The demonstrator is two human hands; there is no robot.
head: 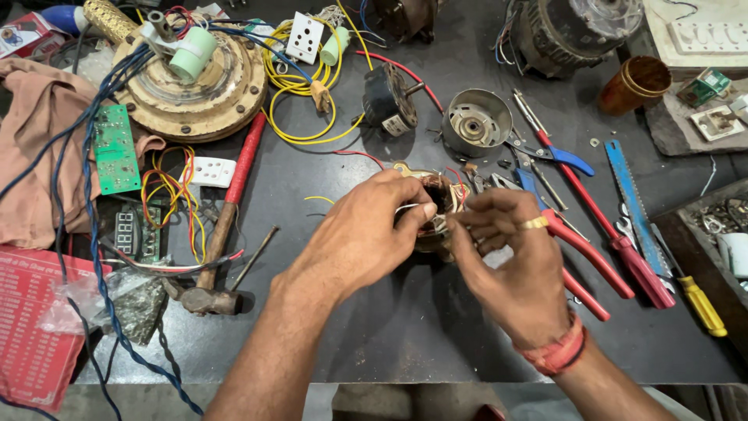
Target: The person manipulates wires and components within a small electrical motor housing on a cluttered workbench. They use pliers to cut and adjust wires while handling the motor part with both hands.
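Copper windings mark the small motor stator that I have in hand at the middle of the dark counter, and I read the step as work on its fine leads. Going from the left: a green circuit board lies beside a tan cloth, a round fan motor housing sits above them, and a hammer with a red grip lies aslant nearer me. My left hand cups the stator from its left side, fingers curled around its rim and grasping it while pinching a pale wire. My right hand meets it from the other side, fingers closed on the thin leads at the core; a ring shows on one finger. Right of that lie red-handled pliers, a blue hacksaw blade and a yellow screwdriver. I judge the next move calls for a steady hold and a gentle pull, since such wire snaps easily.
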